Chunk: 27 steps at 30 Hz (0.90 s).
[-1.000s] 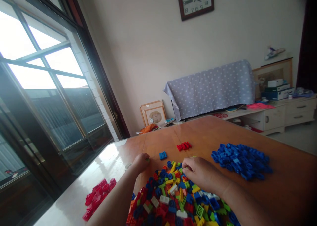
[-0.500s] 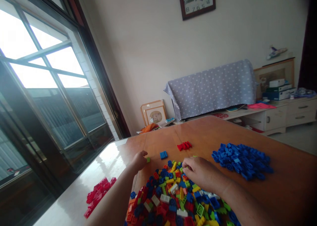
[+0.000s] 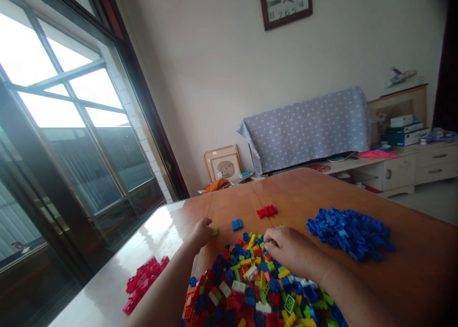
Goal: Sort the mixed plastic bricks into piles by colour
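Note:
My left hand (image 3: 202, 231) is low over the far left of the table with its fingers curled in. A light green toy building brick (image 3: 214, 231) shows at its fingertips, partly covered by the hand. My right hand (image 3: 281, 241) rests at the far edge of a heap of mixed building bricks (image 3: 263, 281), fingers bent together. What those fingers hold, if anything, is hidden. Beyond the heap, between both hands, lie a small blue brick group (image 3: 236, 224) and a short row of red bricks (image 3: 266, 211).
A large pile of blue bricks (image 3: 350, 231) lies on the right of the wooden table (image 3: 422, 250). Pinkish-red bricks (image 3: 145, 281) are beside my left forearm. Behind the table stand a cloth-covered object (image 3: 307, 131) and a low white cabinet (image 3: 400, 169). A window (image 3: 82, 117) is at left.
Both hands and the bricks hold almost the same places. The whole view has shifted very slightly.

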Tool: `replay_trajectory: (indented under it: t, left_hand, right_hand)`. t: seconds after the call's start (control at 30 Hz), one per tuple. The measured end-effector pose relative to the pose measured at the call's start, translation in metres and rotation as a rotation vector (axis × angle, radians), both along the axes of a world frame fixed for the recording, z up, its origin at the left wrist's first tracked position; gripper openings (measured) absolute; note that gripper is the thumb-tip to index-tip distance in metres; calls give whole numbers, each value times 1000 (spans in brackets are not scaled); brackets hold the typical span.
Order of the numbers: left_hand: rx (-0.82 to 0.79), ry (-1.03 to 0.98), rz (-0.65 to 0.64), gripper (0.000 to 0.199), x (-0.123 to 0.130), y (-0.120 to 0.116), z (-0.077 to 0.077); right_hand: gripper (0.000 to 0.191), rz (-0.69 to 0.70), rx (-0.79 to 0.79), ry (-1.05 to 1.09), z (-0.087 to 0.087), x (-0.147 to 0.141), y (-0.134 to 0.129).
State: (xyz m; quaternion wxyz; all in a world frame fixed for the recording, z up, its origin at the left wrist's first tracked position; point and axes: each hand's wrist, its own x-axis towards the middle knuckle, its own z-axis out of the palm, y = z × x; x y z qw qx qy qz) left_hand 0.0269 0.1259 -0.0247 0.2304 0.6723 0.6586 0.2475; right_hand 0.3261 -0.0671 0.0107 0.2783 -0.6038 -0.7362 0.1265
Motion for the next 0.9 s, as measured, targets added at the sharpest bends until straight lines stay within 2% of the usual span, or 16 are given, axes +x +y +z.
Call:
replay_trajectory:
  t: [0.2, 0.4, 0.53, 0.63, 0.73, 0.9]
  left_hand:
    - [65, -173, -36, 47, 10, -32, 18]
    - [54, -287, -92, 44, 3, -94, 45]
    - [3, -320, -80, 53, -5, -131, 53]
    - [-6, -253, -136, 54, -4, -152, 52]
    - [24, -63, -203, 45, 0, -169, 49]
    - [158, 144, -356, 35, 6, -183, 39]
  right_hand:
    - [15, -1, 18, 10, 0, 4, 0]
    - [18, -17, 55, -3, -6, 11, 7]
    - [18, -45, 60, -23, -10, 15, 13]
    - [23, -48, 35, -39, -14, 19, 15]
    - [31, -27, 4, -70, -18, 21, 15]
    - [37, -14, -80, -135, -25, 20, 14]
